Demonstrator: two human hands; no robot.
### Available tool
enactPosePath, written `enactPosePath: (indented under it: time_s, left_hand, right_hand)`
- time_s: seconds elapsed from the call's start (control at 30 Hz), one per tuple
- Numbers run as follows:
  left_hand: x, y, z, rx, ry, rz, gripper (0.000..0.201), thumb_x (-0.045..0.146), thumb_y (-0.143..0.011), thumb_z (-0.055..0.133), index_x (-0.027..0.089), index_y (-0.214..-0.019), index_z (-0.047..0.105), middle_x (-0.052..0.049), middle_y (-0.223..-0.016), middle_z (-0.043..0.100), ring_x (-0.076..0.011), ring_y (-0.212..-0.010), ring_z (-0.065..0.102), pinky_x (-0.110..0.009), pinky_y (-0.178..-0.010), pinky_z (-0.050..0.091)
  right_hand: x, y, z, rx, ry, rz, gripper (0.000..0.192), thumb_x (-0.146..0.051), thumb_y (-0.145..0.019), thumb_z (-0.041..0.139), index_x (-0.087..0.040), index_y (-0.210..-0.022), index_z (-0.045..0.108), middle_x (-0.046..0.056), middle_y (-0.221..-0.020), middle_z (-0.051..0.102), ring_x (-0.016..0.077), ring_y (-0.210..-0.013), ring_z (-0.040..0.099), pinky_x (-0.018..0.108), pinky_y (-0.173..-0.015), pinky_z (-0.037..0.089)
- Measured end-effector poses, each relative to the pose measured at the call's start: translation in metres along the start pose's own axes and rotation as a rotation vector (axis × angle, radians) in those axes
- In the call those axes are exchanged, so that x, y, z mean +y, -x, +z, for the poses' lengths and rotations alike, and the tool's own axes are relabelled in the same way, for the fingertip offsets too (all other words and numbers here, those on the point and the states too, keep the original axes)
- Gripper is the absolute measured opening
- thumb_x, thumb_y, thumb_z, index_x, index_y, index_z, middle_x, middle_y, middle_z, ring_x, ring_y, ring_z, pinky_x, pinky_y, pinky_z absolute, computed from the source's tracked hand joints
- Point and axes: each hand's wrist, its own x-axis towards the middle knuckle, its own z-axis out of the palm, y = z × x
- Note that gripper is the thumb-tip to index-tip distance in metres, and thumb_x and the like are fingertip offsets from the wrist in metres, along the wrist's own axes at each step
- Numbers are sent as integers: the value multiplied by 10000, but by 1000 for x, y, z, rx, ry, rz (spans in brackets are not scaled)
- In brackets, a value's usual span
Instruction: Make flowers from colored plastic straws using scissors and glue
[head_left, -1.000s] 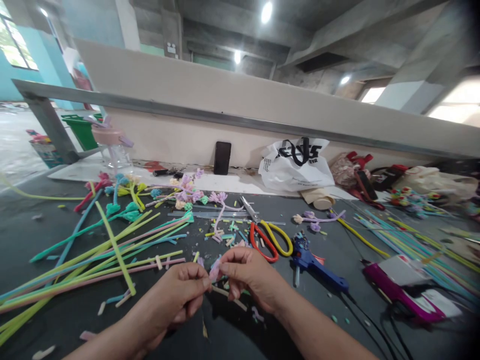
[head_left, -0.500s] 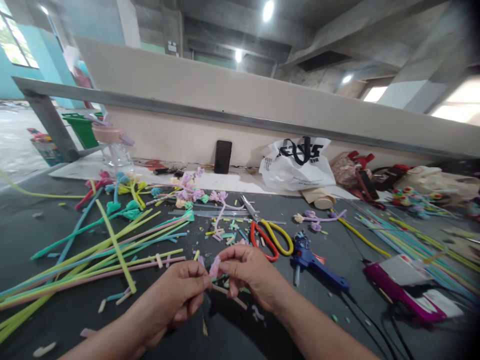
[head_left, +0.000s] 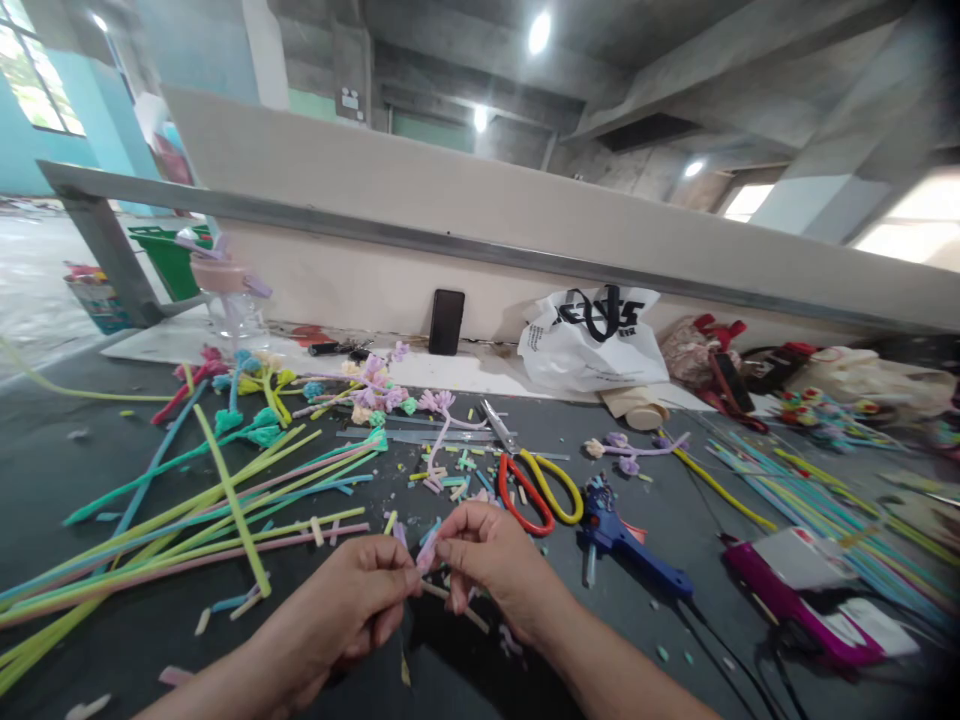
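Observation:
My left hand (head_left: 367, 590) and my right hand (head_left: 487, 560) meet low in the middle of the view, fingertips almost touching. Between them is a small pale pink-purple piece of fuzzy stem (head_left: 427, 553), pinched from both sides. Its lower end disappears behind my left fingers. Beyond my hands lie short cut bits of coloured stem (head_left: 457, 470). Scissors (head_left: 536, 490) with one red and one yellow handle rest just past my right hand, blades pointing away. To their right is a blue glue gun (head_left: 637, 550) with its cord.
Long fuzzy stems (head_left: 187, 520) and finished-looking purple flowers (head_left: 375, 380) cover the left side. A black phone (head_left: 447, 322) leans on the back panel beside a white bag (head_left: 592, 345). At right sit a magenta device (head_left: 802, 610) and more stems (head_left: 817, 500). A clear bottle (head_left: 229, 300) stands back left.
The view has shifted slightly. Both hands stay together on the pale pink-purple piece, with only small finger movement; the things on the table lie as before.

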Motion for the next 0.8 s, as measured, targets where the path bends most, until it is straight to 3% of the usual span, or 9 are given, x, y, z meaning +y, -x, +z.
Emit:
enactPosePath:
  time_s: [0.2,0.57,0.8]
  left_hand:
    - [0,0,1,6,6,29,387,560,-620,572,195,-646,447,100,-317,405,-15,-219,167,-154,-263,73]
    - [-2,0,0,5,41,104,294,448,-653,570,206,-632,403,99,-352,429,-10,-222,164,-145,-271,51]
    - [-1,1,-5,-33,144,194,341,469,-625,616,203,-659,406,105,-390,440,4,-243,151,-157,-300,21]
  right_hand:
    - [1,-3,-7,12,45,20,245,-310,-609,666,-139,-704,517,26,-630,683,68,-301,514,158,-318,345]
    - [2,-9,-10,6,122,-101,245,-325,-630,650,-139,-694,504,-10,-595,645,54,-310,500,145,-313,299]
    - [2,-9,-12,25,117,-217,297,-399,-637,650,-161,-704,485,-37,-588,615,53,-317,464,206,-380,417]
